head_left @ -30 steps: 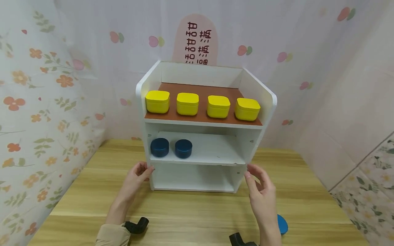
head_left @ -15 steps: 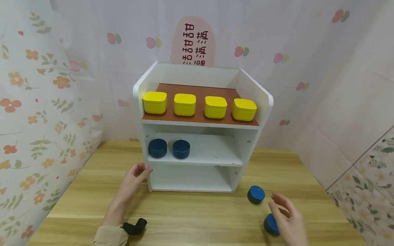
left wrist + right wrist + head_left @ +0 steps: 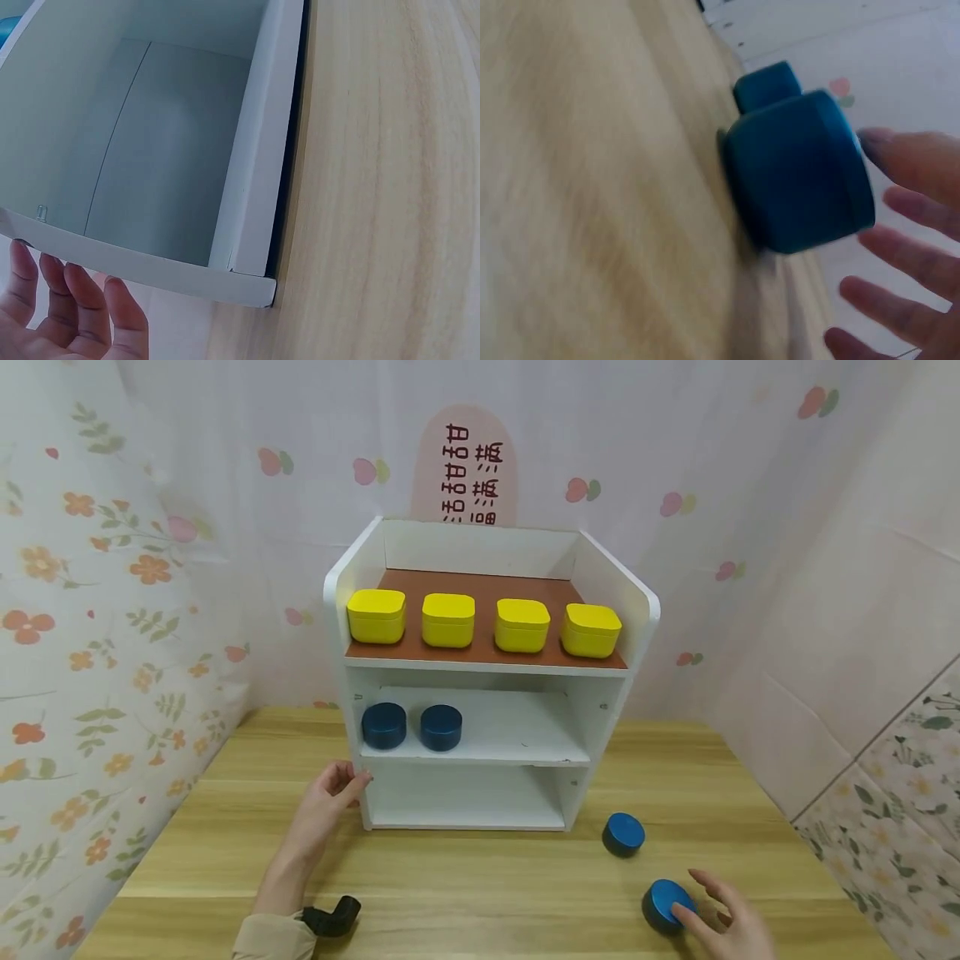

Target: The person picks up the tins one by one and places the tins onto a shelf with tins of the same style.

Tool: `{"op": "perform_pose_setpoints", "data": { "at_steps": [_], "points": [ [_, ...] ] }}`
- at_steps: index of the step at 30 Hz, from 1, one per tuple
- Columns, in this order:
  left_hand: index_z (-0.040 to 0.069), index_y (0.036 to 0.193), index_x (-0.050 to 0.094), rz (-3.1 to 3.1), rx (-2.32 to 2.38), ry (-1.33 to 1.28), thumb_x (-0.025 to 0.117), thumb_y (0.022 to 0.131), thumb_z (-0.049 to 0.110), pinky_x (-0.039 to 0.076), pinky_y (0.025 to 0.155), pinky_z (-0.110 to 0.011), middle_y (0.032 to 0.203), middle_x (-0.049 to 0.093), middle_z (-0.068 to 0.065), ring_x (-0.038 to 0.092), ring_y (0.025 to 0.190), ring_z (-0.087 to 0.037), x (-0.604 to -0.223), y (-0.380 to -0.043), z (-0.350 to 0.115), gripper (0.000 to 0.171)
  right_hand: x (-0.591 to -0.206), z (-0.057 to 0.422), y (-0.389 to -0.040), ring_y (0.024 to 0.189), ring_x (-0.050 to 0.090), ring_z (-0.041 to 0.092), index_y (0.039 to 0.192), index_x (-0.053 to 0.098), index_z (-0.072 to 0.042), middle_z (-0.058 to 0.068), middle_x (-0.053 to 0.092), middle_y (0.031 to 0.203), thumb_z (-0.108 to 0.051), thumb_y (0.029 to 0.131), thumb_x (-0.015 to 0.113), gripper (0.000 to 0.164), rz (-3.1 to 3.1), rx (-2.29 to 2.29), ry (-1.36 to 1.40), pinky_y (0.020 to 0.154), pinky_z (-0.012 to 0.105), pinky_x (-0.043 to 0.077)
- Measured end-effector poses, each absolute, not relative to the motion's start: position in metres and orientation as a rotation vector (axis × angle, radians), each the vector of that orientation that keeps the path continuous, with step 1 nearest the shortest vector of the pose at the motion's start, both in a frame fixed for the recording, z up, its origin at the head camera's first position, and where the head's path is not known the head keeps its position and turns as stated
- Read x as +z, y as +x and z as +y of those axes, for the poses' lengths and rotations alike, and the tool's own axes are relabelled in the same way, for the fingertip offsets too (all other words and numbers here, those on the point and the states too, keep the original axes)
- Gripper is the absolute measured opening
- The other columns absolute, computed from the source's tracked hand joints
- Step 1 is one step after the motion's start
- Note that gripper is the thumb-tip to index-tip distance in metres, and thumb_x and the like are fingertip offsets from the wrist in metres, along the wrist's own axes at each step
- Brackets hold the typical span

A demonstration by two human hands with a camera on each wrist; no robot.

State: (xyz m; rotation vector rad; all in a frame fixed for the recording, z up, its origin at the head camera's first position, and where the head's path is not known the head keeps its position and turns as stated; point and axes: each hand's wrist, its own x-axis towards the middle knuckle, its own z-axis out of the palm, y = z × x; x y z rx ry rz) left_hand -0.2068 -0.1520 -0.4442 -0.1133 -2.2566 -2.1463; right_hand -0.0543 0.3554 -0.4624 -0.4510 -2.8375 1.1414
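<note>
My left hand (image 3: 330,797) holds the left side panel of a small white shelf unit (image 3: 468,797), thumb at its front edge. In the left wrist view, the fingertips (image 3: 124,292) lie against that panel. My right hand (image 3: 727,922) is at the nearer of two round blue tins (image 3: 666,906) on the table, its thumb overlapping the lid and its fingers spread. The right wrist view shows the nearer blue tin (image 3: 802,176) close to the thumb and fingers. The other blue tin (image 3: 623,835) stands just beyond it, nearer the shelf.
Two more blue tins (image 3: 441,727) stand on the middle shelf, towards the left. Several yellow boxes (image 3: 447,621) line the brown top shelf. Wood-grain table (image 3: 465,893) surrounds the unit, with floral curtains (image 3: 810,610) behind and at the sides.
My right hand has left the shelf's right side and moved right and down to the nearer blue tin. My left hand stays on the shelf. The head view has shifted slightly.
</note>
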Motion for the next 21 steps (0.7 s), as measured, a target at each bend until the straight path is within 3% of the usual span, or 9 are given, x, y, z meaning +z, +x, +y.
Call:
{"op": "perform_pose_setpoints", "data": {
  "at_steps": [5, 10, 16, 21],
  "points": [
    [-0.002, 0.11, 0.05, -2.251, -2.16, -0.113, 0.064, 0.097, 0.021, 0.046, 0.082, -0.031, 0.098, 0.054, -0.006, 0.051, 0.092, -0.016, -0.445, -0.206, -0.151, 0.029, -0.472, 0.358, -0.054, 0.123, 0.043, 0.054, 0.143, 0.038, 0.005, 0.035, 0.036, 0.143, -0.048, 0.084, 0.074, 0.088, -2.883, 1.25, -0.54, 0.089, 0.051, 0.049],
    [-0.002, 0.109, 0.051, -2.247, -2.162, -0.11, 0.065, 0.096, 0.02, 0.046, 0.081, -0.031, 0.097, 0.055, -0.006, 0.051, 0.09, -0.016, -0.449, -0.205, -0.15, 0.029, -0.476, 0.358, -0.054, 0.116, 0.052, 0.05, 0.144, 0.035, 0.007, 0.036, 0.041, 0.139, -0.043, 0.081, 0.079, 0.091, -2.883, 1.297, -0.527, 0.085, 0.046, 0.052],
    [-0.002, 0.109, 0.051, -2.245, -2.161, -0.118, 0.065, 0.096, 0.022, 0.046, 0.082, -0.033, 0.098, 0.054, -0.007, 0.051, 0.091, -0.016, -0.452, -0.205, -0.149, 0.031, -0.477, 0.374, -0.057, 0.121, 0.041, 0.059, 0.147, 0.014, 0.008, 0.046, 0.029, 0.138, -0.033, 0.083, 0.079, 0.1, -3.007, 1.356, -0.431, 0.09, 0.054, 0.048],
    [-0.002, 0.108, 0.05, -2.248, -2.145, -0.129, 0.065, 0.096, 0.022, 0.045, 0.082, -0.032, 0.097, 0.053, -0.006, 0.051, 0.091, -0.016, -0.448, -0.207, -0.15, 0.03, -0.48, 0.375, -0.055, 0.118, 0.05, 0.051, 0.141, 0.032, 0.012, 0.039, 0.042, 0.135, -0.033, 0.081, 0.081, 0.09, -2.985, 1.375, -0.478, 0.091, 0.053, 0.047]
  ]
}}
